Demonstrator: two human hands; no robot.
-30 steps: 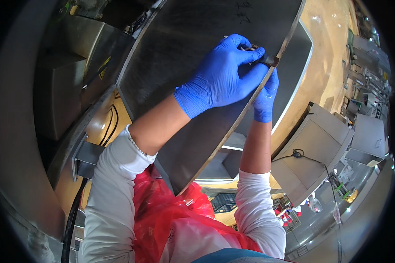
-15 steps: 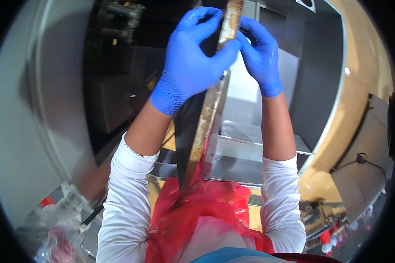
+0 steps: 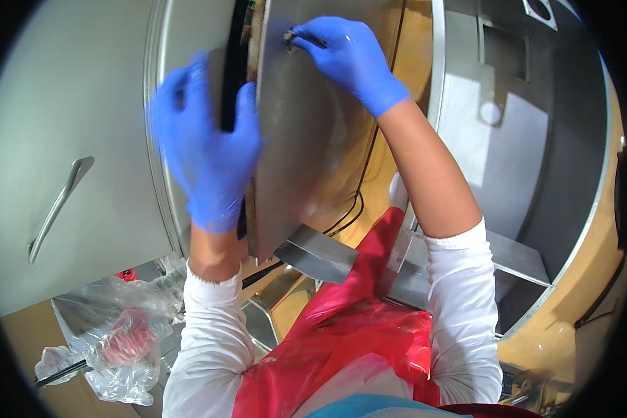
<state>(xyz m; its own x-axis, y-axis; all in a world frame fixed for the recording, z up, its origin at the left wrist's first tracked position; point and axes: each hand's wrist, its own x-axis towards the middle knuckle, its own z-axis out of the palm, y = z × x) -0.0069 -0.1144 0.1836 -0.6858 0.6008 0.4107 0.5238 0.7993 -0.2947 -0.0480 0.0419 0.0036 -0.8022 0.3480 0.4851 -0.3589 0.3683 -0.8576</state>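
A grey metal door panel [image 3: 306, 125] with a brown, dirty edge stands in front of me, a dark narrow gap along its left side. My right hand [image 3: 345, 59], in a blue glove, is at its upper part, thumb and fingers pinched on a small dark metal knob [image 3: 290, 40]. The knob is partly hidden by the fingertips. My left hand [image 3: 212, 143], also gloved in blue and blurred by motion, is raised beside the panel's left edge. Its thumb and fingers are apart, and I see nothing in it.
A large grey cabinet door with a bar handle [image 3: 57, 209] fills the left. An open metal housing [image 3: 498, 153] stands at the right. Clear plastic bags [image 3: 129, 334] lie at lower left. A black cable [image 3: 355, 209] hangs by the tan surface behind the panel.
The panel, formerly edge-on between my hands, has swung left and shows its broad face. My left hand has moved left and down off its edge; my right hand now pinches the knob.
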